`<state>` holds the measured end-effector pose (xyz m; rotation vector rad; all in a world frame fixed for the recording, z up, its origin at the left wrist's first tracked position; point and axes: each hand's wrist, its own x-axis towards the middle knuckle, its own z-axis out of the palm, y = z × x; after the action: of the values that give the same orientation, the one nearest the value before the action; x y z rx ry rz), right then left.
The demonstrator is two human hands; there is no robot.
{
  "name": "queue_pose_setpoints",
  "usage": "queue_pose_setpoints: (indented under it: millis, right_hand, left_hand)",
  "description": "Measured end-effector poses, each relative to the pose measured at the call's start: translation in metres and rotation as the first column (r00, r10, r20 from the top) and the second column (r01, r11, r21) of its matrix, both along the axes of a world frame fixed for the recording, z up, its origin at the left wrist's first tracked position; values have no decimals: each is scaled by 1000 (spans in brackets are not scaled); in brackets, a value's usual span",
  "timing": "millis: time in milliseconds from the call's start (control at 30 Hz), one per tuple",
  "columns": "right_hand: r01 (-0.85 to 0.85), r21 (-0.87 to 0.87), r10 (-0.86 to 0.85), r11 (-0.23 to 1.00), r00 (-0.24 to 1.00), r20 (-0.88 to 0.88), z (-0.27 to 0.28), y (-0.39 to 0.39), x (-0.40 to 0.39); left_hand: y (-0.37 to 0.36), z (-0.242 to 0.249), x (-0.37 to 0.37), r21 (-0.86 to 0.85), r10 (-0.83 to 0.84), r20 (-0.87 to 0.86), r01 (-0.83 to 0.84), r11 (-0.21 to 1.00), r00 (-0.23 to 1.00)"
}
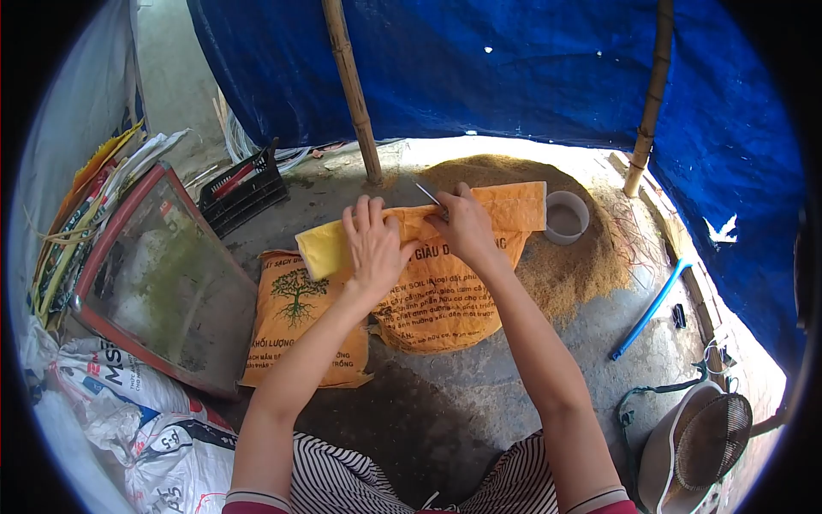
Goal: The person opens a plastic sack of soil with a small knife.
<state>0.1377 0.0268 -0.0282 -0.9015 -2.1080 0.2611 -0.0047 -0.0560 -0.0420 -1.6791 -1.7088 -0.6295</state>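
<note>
An orange soil bag [445, 300] with dark printing stands in front of me, its top edge folded over into a long band. My left hand [377, 248] grips this fold near its left part, fingers over the upper edge and thumb on the front. Pinched in my right hand [467, 227] is a thin pointed metal tool [425, 192], its tip aimed up and left; its handle end is hidden. The right hand also rests against the fold. A second orange bag [295, 343] with a tree print lies to the left, partly behind my left forearm.
Behind the bag is a brown grainy heap [591, 265] with a white tub [566, 218] in it. A red-framed panel [163, 283] and white sacks [128, 385] are at left. At right lie a blue hose piece [651, 310] and a bucket [668, 445] with a basket.
</note>
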Motion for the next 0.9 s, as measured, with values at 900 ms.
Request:
queue_pose_setpoints:
  millis: [900]
  right_hand:
    - [7,-91,-1,996,998,63,7,1,5]
  left_hand:
    - [-9,50,-87,-86,-166,852,446,891,497]
